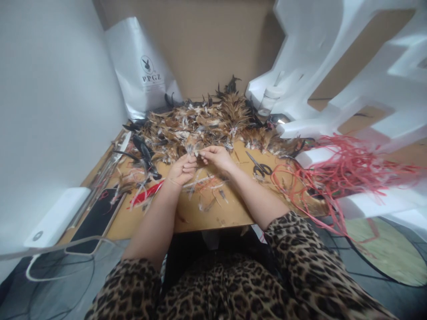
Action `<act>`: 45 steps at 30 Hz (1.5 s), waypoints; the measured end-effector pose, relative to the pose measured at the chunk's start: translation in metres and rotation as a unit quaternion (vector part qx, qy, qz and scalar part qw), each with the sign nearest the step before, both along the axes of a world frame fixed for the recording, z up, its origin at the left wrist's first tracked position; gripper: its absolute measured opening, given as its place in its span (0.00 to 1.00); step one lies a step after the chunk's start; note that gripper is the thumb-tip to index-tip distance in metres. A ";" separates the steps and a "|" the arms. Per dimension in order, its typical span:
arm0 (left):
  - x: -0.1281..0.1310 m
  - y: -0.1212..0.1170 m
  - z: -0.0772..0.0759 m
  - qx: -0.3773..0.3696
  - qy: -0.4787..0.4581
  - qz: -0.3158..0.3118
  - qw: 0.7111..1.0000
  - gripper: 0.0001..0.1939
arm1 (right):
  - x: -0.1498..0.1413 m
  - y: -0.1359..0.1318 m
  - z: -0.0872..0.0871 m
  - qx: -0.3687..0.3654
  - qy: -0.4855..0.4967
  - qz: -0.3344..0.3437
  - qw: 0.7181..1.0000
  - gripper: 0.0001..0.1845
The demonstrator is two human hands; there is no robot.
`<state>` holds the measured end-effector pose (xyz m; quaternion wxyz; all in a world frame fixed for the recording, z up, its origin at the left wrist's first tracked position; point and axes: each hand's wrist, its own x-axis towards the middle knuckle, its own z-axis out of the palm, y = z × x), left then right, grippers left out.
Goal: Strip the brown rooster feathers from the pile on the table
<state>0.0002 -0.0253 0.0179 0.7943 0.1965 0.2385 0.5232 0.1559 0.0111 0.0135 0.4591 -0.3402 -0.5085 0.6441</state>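
My left hand [183, 170] is closed in a pinch on a small feather [192, 146] whose brownish, fluffy tip points up and away from me. Close beside it, my right hand [216, 158] has thumb and forefinger pressed together at the same feather's edge. What lies right between those right fingertips is too small to make out. Just beyond both hands spreads a large heap of brown feathers [200, 120]. Loose quills and feather scraps [208, 200] lie on the table below my wrists.
Black-handled scissors [262, 169] lie right of my right hand. A tangle of red ribbon [353, 173] hangs over the right side. Dark feathers [143, 153], a phone [96, 220] and a white power bank [57, 218] are on the left. A silver bag [143, 66] stands behind.
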 end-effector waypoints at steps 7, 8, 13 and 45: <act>-0.002 0.017 -0.011 -0.020 0.065 0.105 0.992 0.04 | 0.013 0.008 0.001 -0.125 0.082 0.050 0.988 0.11; 0.000 0.018 -0.014 -0.010 0.097 0.097 0.990 0.03 | 0.013 0.008 0.001 -0.126 0.091 0.054 0.986 0.10; 0.010 0.017 -0.020 0.046 0.128 0.058 0.989 0.05 | 0.007 0.004 -0.001 -0.139 0.149 0.064 0.977 0.11; 0.020 0.016 -0.022 0.130 0.250 0.148 0.948 0.09 | -0.014 -0.001 -0.016 -0.059 0.083 -0.098 0.990 0.17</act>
